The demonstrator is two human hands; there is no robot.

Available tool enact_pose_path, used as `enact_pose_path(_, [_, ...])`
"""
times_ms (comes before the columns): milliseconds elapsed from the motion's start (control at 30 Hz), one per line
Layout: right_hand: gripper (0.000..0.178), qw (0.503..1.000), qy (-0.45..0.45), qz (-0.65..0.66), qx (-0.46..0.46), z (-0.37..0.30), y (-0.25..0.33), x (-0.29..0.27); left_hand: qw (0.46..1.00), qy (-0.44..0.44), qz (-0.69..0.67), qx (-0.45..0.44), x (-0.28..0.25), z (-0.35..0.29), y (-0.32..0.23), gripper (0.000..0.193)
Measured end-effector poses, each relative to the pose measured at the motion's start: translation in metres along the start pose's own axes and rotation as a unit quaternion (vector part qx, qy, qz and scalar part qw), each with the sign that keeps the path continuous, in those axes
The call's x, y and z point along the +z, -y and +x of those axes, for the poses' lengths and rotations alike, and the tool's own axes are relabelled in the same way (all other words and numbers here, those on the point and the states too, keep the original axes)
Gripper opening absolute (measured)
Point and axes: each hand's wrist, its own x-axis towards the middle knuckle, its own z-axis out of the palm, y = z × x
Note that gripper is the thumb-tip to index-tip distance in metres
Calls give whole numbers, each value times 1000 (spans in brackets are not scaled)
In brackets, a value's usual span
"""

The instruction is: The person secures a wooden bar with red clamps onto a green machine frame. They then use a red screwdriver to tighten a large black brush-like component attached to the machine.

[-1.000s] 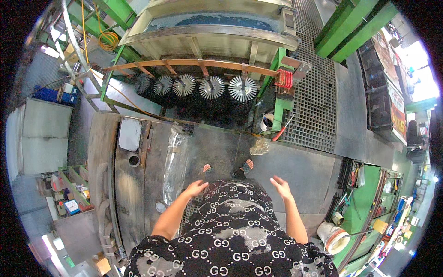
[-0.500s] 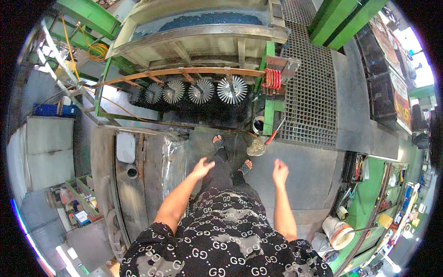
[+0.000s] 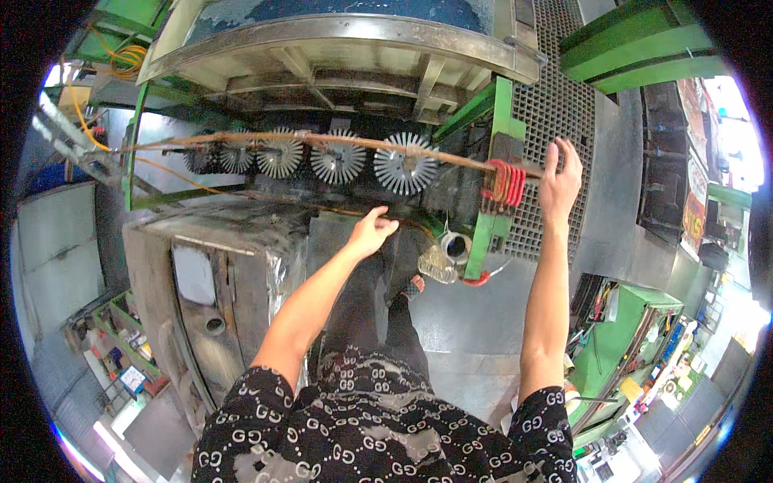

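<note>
— What was nearest the right hand (image 3: 560, 179)?
— The red coil (image 3: 504, 183) on the green post (image 3: 491, 177). It sat just left of the hand, which was raised with fingers spread, holding nothing.
— And the left hand (image 3: 371, 232)?
— Loosely curled and empty, held out below the row of white finned discs (image 3: 338, 158) on the long rusty rod (image 3: 322, 141).
— Anything farther out?
— A metal grating (image 3: 555, 113) stood behind the right hand, and a grey metal cabinet (image 3: 209, 274) stood at near left.
</note>
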Motion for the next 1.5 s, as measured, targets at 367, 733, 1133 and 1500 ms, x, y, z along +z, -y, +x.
enact_pose_path(367, [37, 973, 8, 140, 183, 29, 2, 32, 961, -181, 127, 169, 50, 186, 11, 61])
enact_pose_path(733, [42, 970, 55, 74, 226, 30, 6, 20, 922, -295, -132, 213, 90, 229, -12, 29])
enact_pose_path(1133, [24, 965, 77, 124, 219, 38, 14, 27, 895, -207, -379, 108, 118, 179, -16, 34])
enact_pose_path(1500, [30, 975, 61, -6, 213, 41, 22, 21, 938, -202, -89, 266, 100, 71, -49, 36])
